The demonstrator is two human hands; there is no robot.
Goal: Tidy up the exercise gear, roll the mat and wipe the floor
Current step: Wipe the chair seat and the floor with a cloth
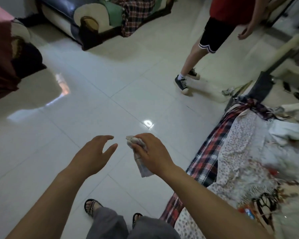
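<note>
Lowest in the frame are my own feet in sandals [91,207], standing on the white tiled floor [93,104]. Above them, the right hand [152,152] is curled around a bunched-up grey rag [144,169]. The rag's long axis runs from a stub poking out by the knuckles down and to the right, where the loose tail hangs under the wrist. The left hand [93,152] is spread wide and holding nothing. It sits just left of the rag's upper stub, fingertips aimed at it with a small gap between, so my guess is it's the one that grabs that end next, or the rag goes down to the tiles. A plaid blanket [209,156] covers the pile at the right edge. Upper right, another person [212,35] walks by, and there's a sofa [93,14] along the top. I can't see a mat anywhere.
</note>
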